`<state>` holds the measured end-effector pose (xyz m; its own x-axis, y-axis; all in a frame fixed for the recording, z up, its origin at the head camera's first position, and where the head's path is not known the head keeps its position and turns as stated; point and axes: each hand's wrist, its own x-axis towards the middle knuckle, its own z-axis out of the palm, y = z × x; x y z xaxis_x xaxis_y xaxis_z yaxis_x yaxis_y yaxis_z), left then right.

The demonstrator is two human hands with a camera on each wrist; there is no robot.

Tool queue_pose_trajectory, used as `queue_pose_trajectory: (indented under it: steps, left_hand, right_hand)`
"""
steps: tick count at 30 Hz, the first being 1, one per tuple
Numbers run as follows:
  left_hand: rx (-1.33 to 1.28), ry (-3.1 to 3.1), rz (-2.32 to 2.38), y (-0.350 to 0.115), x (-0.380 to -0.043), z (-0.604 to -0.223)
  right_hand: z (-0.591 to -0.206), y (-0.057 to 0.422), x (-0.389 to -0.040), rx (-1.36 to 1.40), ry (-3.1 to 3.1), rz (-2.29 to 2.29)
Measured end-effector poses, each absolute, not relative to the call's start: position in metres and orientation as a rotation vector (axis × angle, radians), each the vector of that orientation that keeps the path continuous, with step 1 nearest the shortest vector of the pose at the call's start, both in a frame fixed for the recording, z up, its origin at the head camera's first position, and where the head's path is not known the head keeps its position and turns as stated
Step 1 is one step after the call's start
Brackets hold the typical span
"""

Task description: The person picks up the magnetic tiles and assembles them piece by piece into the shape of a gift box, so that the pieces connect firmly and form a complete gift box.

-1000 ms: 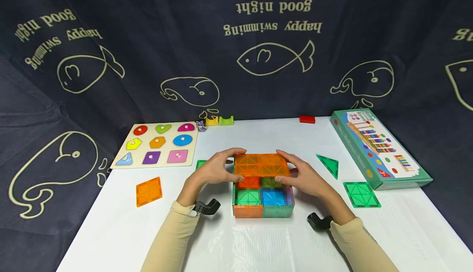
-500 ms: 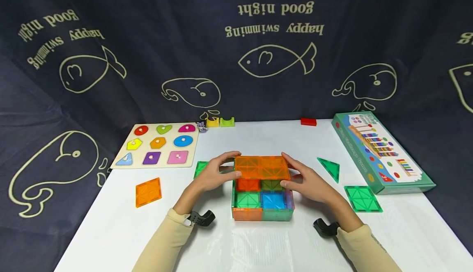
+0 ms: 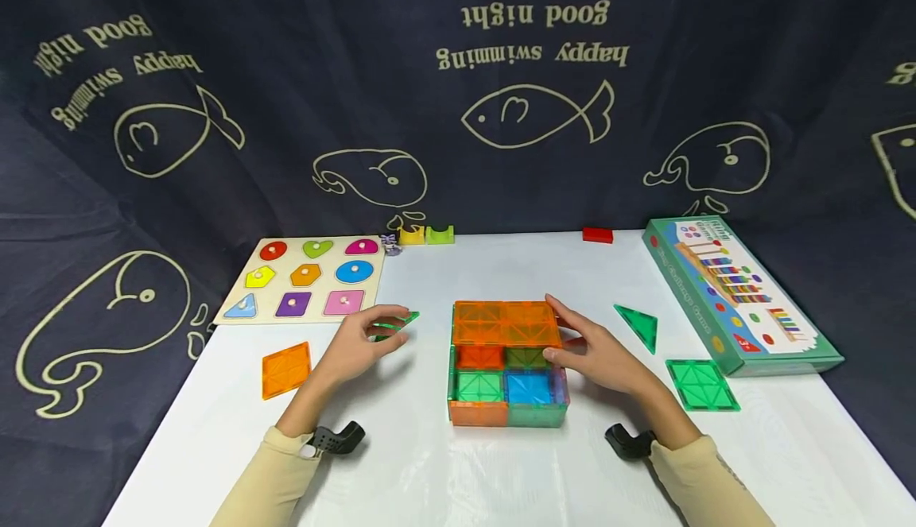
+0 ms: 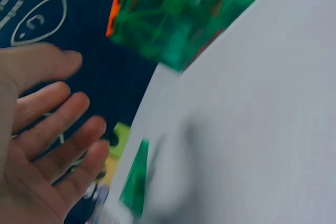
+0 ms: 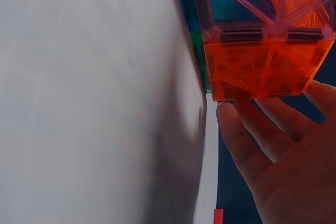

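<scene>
In the head view, a box-like build of translucent magnetic tiles point(image 3: 479, 412) stands mid-table, its far half roofed by two orange square tiles point(image 3: 506, 323). Red, green and blue tiles show inside its open near half. My right hand point(image 3: 597, 350) rests at the roof's right end, thumb by the near corner and fingers by the far one; its fingers look nearly straight in the right wrist view, right at the orange side tile point(image 5: 268, 69). My left hand point(image 3: 361, 344) is away from the build, fingers loosely bent with nothing between them, over a green triangular tile point(image 4: 135, 179).
An orange square tile point(image 3: 286, 370) lies left. On the right are a green triangular tile point(image 3: 638, 327), a green square tile point(image 3: 701, 385) and a game box point(image 3: 740, 296). A knobbed shape puzzle point(image 3: 304, 280) is back left. A red block point(image 3: 597, 234) sits at the back edge.
My left hand has left the orange roof and moved left to the green triangular tile. My right hand, after a slight shift earlier, stays at the roof's right end.
</scene>
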<state>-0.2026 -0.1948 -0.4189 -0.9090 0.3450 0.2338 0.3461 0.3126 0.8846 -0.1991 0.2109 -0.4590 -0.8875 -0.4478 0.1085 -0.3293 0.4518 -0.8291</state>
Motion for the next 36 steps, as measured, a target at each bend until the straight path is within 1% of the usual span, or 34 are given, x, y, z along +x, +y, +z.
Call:
queue_pose_trajectory:
  steps: [6,8,14,18,25,30,36]
  left_hand:
    - [-0.504,-2.523,-1.609,-0.244,-0.203,-0.436]
    - [-0.449,-2.572,-1.497,-0.261,-0.202,-0.442]
    - [-0.295,-2.776,-0.921,-0.305,-0.192,-0.454]
    - [-0.268,-2.876,-0.777,-0.327,-0.182,-0.463]
    - [-0.251,-2.919,-0.705,-0.35,-0.168,-0.473]
    - [-0.168,-2.932,-0.686,-0.361,-0.163,-0.472]
    - [-0.116,-2.923,-0.694,-0.358,-0.16,-0.468]
  right_hand:
    - [-0.461,0.206,-0.201,-0.667,2.582,-1.414]
    - [-0.459,0.206,-0.199,-0.653,2.577,-1.426]
    - [-0.435,0.203,-0.188,-0.64,2.552,-1.454]
    - [-0.425,0.202,-0.183,-0.648,2.548,-1.448]
    - [-0.424,0.201,-0.181,-0.646,2.528,-1.471]
    - [-0.424,0.2,-0.181,-0.634,2.539,-1.451]
    - [-0.421,0.199,-0.18,-0.639,2.558,-1.421]
